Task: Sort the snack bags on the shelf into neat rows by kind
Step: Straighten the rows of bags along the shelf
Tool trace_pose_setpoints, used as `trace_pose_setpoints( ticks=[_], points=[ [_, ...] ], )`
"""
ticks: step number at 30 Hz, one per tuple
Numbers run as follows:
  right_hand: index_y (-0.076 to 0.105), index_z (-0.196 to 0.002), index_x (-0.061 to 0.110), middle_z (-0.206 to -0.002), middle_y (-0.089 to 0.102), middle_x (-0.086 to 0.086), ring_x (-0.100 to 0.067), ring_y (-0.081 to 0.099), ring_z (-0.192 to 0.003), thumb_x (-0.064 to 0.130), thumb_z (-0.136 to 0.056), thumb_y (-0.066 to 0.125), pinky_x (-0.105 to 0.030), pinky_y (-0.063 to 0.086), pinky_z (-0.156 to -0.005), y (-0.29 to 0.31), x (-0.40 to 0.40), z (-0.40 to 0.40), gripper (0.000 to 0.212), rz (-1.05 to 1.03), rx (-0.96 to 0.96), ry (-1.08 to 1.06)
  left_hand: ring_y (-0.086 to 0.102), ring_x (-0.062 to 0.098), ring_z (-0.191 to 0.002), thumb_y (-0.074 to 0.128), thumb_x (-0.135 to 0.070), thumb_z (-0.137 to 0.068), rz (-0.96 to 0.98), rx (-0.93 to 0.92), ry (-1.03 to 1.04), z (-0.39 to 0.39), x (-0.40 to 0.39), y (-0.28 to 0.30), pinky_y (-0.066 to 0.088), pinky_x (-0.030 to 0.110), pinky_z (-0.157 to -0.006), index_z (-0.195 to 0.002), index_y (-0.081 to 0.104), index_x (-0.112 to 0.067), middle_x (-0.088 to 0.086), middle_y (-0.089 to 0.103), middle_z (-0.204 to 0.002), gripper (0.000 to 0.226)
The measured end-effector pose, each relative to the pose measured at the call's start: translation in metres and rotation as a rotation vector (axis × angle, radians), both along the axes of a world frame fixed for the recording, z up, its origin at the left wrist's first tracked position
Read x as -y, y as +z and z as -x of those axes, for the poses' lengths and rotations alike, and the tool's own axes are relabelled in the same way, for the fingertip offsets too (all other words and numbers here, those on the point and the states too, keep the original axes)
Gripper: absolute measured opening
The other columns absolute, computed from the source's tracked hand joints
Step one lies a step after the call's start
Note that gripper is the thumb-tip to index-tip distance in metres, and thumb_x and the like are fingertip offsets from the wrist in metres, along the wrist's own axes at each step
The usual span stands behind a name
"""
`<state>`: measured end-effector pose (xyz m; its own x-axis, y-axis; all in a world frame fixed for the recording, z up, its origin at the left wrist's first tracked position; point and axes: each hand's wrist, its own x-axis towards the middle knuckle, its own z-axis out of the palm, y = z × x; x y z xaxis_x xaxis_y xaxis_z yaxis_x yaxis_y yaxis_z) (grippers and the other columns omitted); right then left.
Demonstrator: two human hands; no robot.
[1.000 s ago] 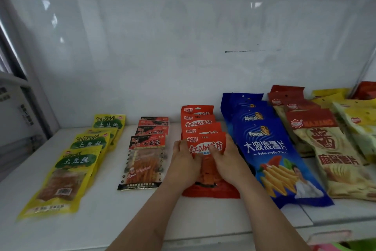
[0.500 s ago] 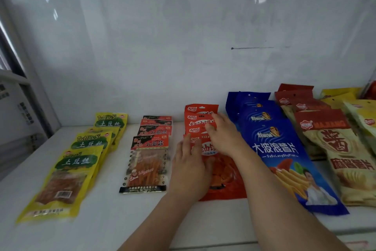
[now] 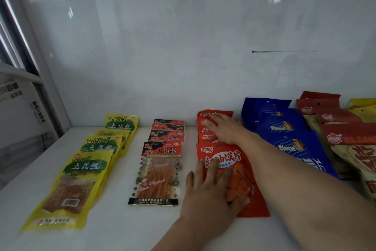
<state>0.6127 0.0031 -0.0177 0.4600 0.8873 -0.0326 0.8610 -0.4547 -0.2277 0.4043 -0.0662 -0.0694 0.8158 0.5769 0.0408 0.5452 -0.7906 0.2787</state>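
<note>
Snack bags lie in rows on a white shelf [image 3: 122, 230]. From the left run yellow bags [image 3: 81, 171], black-and-red bags [image 3: 160, 171], red-orange bags [image 3: 242, 169], blue bags [image 3: 289, 139], then red-topped chip bags [image 3: 350, 139]. My left hand [image 3: 209, 191] rests flat, fingers straight, on the front red-orange bag. My right hand [image 3: 223, 128] reaches further back and lies with straight fingers on the rear red-orange bags, covering part of them.
A white back wall [image 3: 183, 47] rises behind the rows. A grey upright frame [image 3: 30, 63] bounds the shelf at the left. More yellow bags [image 3: 364, 106] lie at the far right edge. Bare shelf shows in front of the rows.
My right hand slid from the front red-orange bag toward the back of that row. My left hand shifted lower on the front bag and flattened.
</note>
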Motion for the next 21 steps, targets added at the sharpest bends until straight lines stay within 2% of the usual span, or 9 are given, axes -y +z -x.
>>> trace_pose_setpoints(
  ticks=[4, 6, 8, 10, 13, 17, 21],
  points=[
    [0.014, -0.158, 0.036, -0.165, 0.02, 0.003, -0.025, 0.026, -0.149, 0.078, -0.09, 0.008, -0.054, 0.02, -0.12, 0.004, 0.005, 0.0, 0.08, 0.014, -0.074, 0.002, -0.02, 0.024, -0.152, 0.024, -0.082, -0.088, -0.003, 0.007, 0.001, -0.001, -0.002, -0.003, -0.008, 0.049, -0.121, -0.157, 0.001, -0.044, -0.01, -0.01, -0.167, 0.081],
    [0.02, -0.156, 0.04, -0.162, 0.03, 0.002, -0.025, 0.037, -0.144, 0.084, -0.085, 0.007, -0.054, 0.028, -0.117, 0.005, 0.01, 0.002, 0.085, 0.046, -0.172, -0.003, -0.02, 0.024, -0.152, 0.024, -0.082, -0.088, -0.002, 0.006, 0.005, 0.0, -0.002, -0.003, -0.009, 0.049, -0.121, -0.157, 0.0, -0.044, -0.01, -0.011, -0.167, 0.082],
    [0.026, -0.152, 0.044, -0.153, 0.045, 0.003, -0.024, 0.052, -0.132, 0.09, -0.077, 0.007, -0.053, 0.038, -0.111, 0.003, 0.014, 0.004, 0.09, 0.062, -0.261, -0.018, -0.02, 0.024, -0.152, 0.025, -0.082, -0.088, -0.001, 0.0, 0.008, 0.0, -0.002, -0.001, -0.01, 0.048, -0.12, -0.156, 0.0, -0.044, -0.011, -0.011, -0.167, 0.082],
    [0.031, -0.15, 0.042, -0.144, 0.054, 0.002, -0.021, 0.062, -0.119, 0.089, -0.08, 0.01, -0.048, 0.047, -0.104, 0.004, 0.016, 0.006, 0.087, 0.063, -0.32, -0.028, -0.02, 0.024, -0.152, 0.027, -0.081, -0.088, -0.008, 0.006, 0.015, 0.002, 0.0, 0.001, -0.011, 0.047, -0.12, -0.157, 0.002, -0.044, -0.01, -0.01, -0.167, 0.082],
    [0.037, -0.149, 0.039, -0.139, 0.059, 0.002, -0.019, 0.066, -0.111, 0.09, -0.078, 0.012, -0.046, 0.051, -0.1, 0.006, 0.016, 0.012, 0.09, 0.072, -0.347, -0.033, -0.02, 0.024, -0.152, 0.03, -0.077, -0.088, -0.033, 0.021, 0.034, 0.007, 0.003, 0.004, -0.014, 0.046, -0.119, -0.157, 0.007, -0.042, -0.009, -0.009, -0.168, 0.081],
    [0.044, -0.144, 0.04, -0.134, 0.063, 0.004, -0.017, 0.069, -0.105, 0.099, -0.064, 0.01, -0.044, 0.054, -0.096, 0.002, 0.013, 0.015, 0.105, 0.082, -0.353, -0.01, -0.017, 0.024, -0.153, 0.016, -0.078, -0.074, -0.039, 0.019, 0.043, 0.011, 0.004, 0.004, -0.012, 0.048, -0.119, -0.156, 0.008, -0.042, -0.008, -0.006, -0.168, 0.09],
    [0.046, -0.143, 0.039, -0.133, 0.063, 0.003, -0.018, 0.067, -0.108, 0.093, -0.076, 0.012, -0.043, 0.052, -0.098, 0.004, 0.016, 0.022, 0.093, 0.1, -0.327, -0.023, -0.015, 0.024, -0.153, 0.033, -0.073, -0.086, -0.013, 0.041, 0.043, 0.011, 0.002, 0.0, -0.004, 0.048, -0.122, -0.156, 0.011, -0.043, -0.009, -0.005, -0.167, 0.079]
  ],
)
